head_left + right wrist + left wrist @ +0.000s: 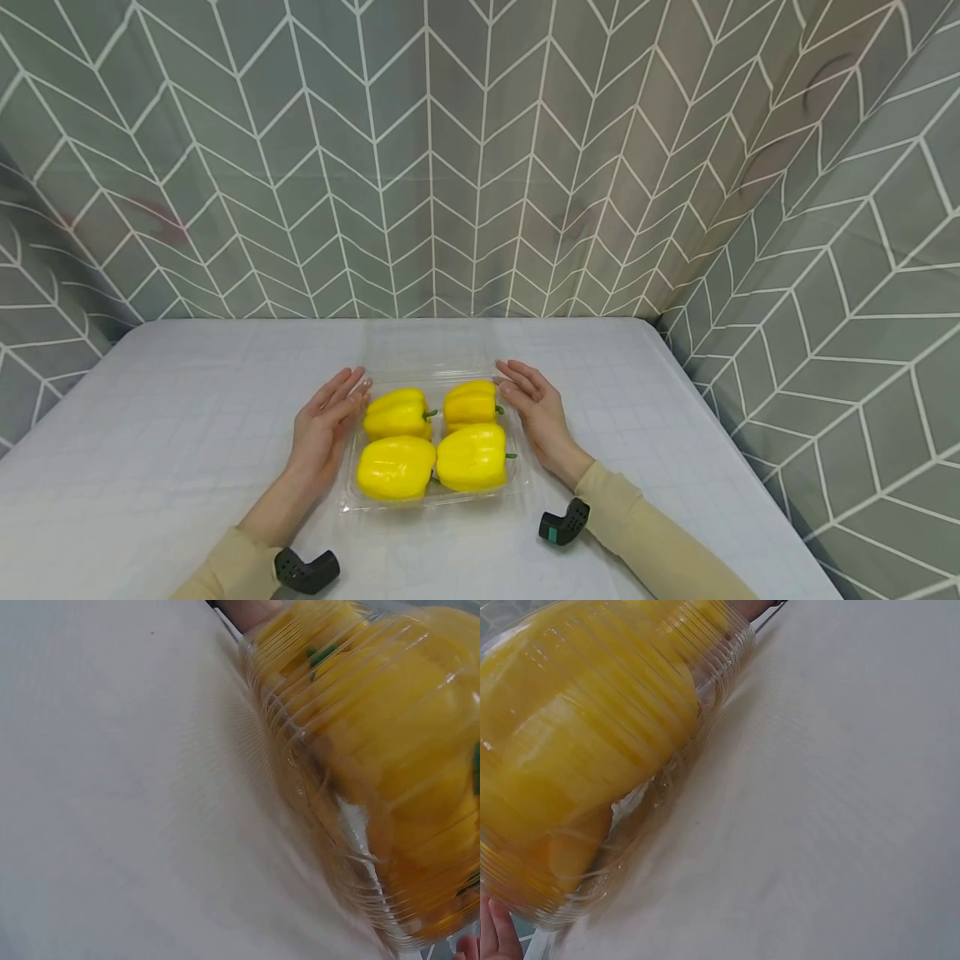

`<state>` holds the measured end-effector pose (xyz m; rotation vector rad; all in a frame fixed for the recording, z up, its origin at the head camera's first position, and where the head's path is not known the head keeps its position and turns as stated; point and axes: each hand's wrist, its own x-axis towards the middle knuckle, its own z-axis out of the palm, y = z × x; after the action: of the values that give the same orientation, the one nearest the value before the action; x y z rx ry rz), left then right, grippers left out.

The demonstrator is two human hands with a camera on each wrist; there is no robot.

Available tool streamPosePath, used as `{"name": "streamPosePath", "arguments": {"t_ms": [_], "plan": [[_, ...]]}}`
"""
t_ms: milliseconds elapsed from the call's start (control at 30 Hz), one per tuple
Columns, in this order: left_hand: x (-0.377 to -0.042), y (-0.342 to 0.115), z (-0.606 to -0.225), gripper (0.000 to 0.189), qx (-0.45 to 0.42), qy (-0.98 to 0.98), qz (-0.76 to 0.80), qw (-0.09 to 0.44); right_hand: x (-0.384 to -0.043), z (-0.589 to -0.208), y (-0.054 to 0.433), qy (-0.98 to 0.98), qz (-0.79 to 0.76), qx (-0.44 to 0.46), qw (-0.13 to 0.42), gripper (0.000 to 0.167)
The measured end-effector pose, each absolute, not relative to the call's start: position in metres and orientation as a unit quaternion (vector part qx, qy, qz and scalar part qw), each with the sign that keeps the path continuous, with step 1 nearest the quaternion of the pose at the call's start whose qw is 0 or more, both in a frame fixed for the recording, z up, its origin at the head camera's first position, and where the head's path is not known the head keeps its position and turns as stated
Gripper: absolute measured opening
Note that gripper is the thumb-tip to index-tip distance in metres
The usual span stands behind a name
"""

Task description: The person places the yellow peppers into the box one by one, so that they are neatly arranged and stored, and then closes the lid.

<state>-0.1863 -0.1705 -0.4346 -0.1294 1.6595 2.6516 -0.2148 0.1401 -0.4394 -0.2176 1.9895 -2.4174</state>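
Observation:
Several yellow bell peppers (pixel 472 457) with green stems lie in a clear plastic container (pixel 375 505) on the table. Its transparent lid (pixel 427 346) is folded back, away from the person. My left hand (pixel 321 433) lies along the container's left side, fingers extended toward the far left corner. On the opposite side my right hand (pixel 542 417) mirrors it, its fingertips by the far right corner. Through the ribbed wall in the left wrist view, a pepper (pixel 577 750) shows close up, with fingertips (pixel 499 930) at the lower left. The right wrist view shows fingertips (pixel 466 947) beside the container's end.
A white cloth (pixel 187 417) covers the table. Grey curtains (pixel 450 167) with white zigzag lines hang behind the far edge and along the sides. Black wrist devices (pixel 307 572) sit at both beige sleeves (pixel 637 521).

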Motion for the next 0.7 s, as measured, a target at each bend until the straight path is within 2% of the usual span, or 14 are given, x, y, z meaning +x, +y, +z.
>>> {"name": "streamPosePath", "arguments": {"t_ms": [700], "plan": [[-0.1873,-0.1702,-0.4363,0.060,-0.045,0.523,0.851,-0.003,-0.2154,-0.4404,0.1400,0.616,-0.783,-0.085,-0.014,0.051]]}}
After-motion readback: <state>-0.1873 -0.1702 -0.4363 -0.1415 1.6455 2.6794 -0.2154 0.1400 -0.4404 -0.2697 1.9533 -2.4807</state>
